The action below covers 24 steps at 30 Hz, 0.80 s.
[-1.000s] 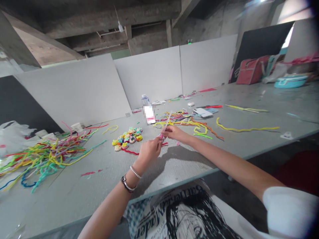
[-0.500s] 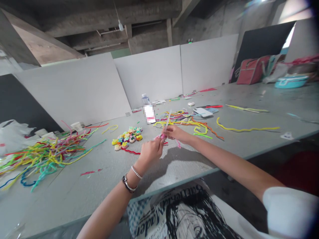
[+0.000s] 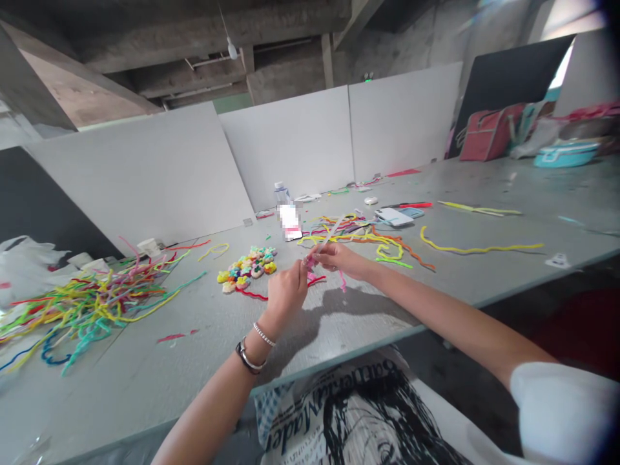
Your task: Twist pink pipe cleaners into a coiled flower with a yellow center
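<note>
Okay, so your left hand (image 3: 287,290) has its thumb and fingertips pinched on the pink yarn (image 3: 310,276), and your right hand (image 3: 339,259) is closed up right beside it with its fingertips pressed around the pale stick (image 3: 332,232), which sticks up at a slant. The pink bit is between your two hands, over the near-middle of the table (image 3: 184,400). Your fingers hide most of it, so I can't tell how the stick sits against the yarn, and honestly that's my main worry: if the left pinch goes slack while the stick gets pulled, a loop could slip or come out loose. Fuzzy stuff like that probably also snags if you tug hard. Then there's the pink tail (image 3: 343,281) dangling under your right hand; I can't see whether it's the same strand, but it could catch on your fingers. The red strand (image 3: 252,294) runs behind your left hand and shows again on the other side, so a low swing might hook it, and one end lies by the flower pile (image 3: 246,268), so a few flowers could get dragged along. Also watch the stick's top, because the loose strands (image 3: 387,242) lie just behind it and a careless jab might ruffle them.
</note>
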Available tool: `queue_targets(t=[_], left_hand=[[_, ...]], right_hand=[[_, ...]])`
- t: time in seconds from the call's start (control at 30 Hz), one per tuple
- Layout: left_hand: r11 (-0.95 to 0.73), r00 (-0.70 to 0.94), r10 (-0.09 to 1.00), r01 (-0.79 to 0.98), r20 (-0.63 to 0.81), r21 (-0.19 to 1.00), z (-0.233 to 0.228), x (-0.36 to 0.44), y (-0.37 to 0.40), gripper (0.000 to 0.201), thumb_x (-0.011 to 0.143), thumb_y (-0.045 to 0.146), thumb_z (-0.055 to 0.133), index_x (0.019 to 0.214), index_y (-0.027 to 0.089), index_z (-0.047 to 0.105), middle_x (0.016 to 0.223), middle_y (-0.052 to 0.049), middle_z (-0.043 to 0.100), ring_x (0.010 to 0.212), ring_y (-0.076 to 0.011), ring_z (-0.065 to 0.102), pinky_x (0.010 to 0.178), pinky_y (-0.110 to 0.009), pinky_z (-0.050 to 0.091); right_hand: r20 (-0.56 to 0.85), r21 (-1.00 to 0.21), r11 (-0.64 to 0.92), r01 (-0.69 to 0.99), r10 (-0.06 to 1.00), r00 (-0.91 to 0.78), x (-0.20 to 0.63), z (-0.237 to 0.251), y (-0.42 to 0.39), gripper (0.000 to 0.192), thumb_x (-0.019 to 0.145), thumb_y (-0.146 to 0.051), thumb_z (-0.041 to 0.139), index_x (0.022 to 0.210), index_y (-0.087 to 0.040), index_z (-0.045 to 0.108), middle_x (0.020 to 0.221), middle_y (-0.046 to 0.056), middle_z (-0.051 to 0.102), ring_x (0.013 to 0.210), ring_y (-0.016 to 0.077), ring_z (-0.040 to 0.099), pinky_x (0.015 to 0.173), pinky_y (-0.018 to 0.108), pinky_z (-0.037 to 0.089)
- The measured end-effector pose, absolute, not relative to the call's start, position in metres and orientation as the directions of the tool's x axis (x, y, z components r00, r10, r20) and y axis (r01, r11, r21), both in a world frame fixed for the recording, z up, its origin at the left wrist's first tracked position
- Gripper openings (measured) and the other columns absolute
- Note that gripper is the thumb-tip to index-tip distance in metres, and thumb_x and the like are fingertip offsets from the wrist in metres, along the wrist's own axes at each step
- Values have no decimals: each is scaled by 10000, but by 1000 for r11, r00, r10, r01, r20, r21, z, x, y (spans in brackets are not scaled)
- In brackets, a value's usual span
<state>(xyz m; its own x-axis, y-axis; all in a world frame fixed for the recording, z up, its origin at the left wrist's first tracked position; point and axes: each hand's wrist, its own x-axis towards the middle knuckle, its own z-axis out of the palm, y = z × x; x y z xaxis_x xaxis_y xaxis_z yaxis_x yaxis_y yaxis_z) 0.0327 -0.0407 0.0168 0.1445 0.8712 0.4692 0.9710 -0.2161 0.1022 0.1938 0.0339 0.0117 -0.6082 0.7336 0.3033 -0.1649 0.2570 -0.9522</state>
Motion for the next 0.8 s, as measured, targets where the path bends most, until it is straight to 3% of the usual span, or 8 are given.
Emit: queue_targets(t=[0.23,0.47,0.63,0.8], left_hand=[[-342,160,817,907,554,244,13,36,-40,370,910,465,353,1164,204,422,914,-35,665,730,-136,619,540,-205,346],[-356,193,806,913,560,198,11,31,-36,236,929,372,349,986,214,515,873,-18,672,746,-135,621,567,-209,345],[-295,189,854,944,484,151,11,34,-39,271,936,364,301,1057,218,495,766,-20,675,648,-156,620,520,-223,309],[-249,149,883,953,446,175,11,35,-38,283,925,254,306,1169,223,446,795,-26,689,693,-158,637,558,-219,349]], right_hand=[[305,-952,247,-183,830,-466,191,12,35,447,622,-540,704,797,-139,612,518,-69,398,453,48,266,453,237,160],[324,-946,286,-153,828,-457,192,11,38,487,570,-596,706,700,-147,570,501,-74,359,458,52,258,460,242,158],[311,-950,285,-127,832,-459,193,10,39,495,576,-618,690,664,-149,557,499,-74,340,462,55,251,466,247,153],[315,-948,291,-127,819,-480,193,9,40,495,607,-619,668,711,-143,582,513,-73,344,464,59,263,468,247,166]])
